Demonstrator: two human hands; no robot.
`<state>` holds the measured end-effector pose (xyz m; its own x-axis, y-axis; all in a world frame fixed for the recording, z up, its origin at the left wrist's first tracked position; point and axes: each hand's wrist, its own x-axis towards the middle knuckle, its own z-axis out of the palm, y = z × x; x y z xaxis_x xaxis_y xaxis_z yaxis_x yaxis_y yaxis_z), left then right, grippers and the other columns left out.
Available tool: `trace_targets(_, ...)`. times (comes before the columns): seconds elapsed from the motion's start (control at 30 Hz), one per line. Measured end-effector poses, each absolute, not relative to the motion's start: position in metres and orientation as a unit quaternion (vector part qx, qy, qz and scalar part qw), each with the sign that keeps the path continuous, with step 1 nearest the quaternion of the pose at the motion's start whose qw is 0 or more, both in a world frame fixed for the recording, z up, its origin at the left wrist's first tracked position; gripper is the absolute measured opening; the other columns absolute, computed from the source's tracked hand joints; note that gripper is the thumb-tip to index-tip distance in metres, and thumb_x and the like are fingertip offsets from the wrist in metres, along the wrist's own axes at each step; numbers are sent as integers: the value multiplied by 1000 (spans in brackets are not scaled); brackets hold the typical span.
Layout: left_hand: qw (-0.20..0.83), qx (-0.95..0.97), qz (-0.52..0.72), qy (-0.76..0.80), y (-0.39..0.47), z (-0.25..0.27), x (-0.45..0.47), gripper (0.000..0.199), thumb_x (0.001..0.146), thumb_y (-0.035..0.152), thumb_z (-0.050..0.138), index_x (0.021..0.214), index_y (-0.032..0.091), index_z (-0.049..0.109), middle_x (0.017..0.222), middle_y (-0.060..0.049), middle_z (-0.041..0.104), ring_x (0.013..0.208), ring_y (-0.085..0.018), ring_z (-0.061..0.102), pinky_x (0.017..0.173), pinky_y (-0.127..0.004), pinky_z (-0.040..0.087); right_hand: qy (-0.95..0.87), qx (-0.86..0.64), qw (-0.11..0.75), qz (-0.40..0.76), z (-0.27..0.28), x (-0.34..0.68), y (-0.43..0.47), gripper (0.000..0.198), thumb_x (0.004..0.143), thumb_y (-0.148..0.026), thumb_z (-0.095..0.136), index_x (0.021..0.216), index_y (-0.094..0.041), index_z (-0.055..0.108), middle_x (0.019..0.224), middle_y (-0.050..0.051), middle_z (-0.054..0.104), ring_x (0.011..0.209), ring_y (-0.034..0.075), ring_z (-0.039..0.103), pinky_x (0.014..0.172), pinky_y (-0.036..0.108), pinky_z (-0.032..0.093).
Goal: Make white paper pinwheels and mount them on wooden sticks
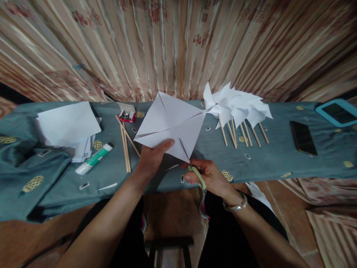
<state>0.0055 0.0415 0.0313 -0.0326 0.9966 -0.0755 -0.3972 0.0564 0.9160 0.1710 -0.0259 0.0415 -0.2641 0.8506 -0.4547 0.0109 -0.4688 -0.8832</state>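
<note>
A square sheet of white paper [175, 115], turned like a diamond, is held up above the cloth by my left hand [153, 156], thumb on top and fingers hidden beneath. Slits run inward from its corners. My right hand [206, 175] grips scissors [198, 178] with pale green handles, and their blade lies along the slit at the paper's near corner. Just right of the sheet, several white paper pinwheels [237, 106] on wooden sticks lie overlapping in a row.
Loose wooden sticks [125, 149] lie left of the paper, beside a small red box of metal pins [127, 114]. Further left are a glue stick [95, 159] and white paper sheets [69, 124]. A black phone [303, 137] and a blue-framed tablet [338, 112] rest at the right. Patterned curtains [173, 48] hang behind.
</note>
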Motion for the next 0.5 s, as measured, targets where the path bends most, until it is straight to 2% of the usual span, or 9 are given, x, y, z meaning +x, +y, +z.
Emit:
trace_targets(0.27,586,376,568,439,41,34,4,41,63,25,81,101,23,68,91,-3,75,95,-25,69,93,-41,52,-371,-518,332,696,41,168,-25,53,48,-48,93,82,-16,67,56,-6,60,49,7,50,48,20,40)
trace_targets(0.5,588,391,555,439,39,27,5,42,64,26,82,104,22,69,91,-3,76,93,-25,69,90,-39,53,-415,-507,344,673,38,171,-27,48,56,-52,89,77,-15,68,59,-5,59,52,7,48,48,19,36)
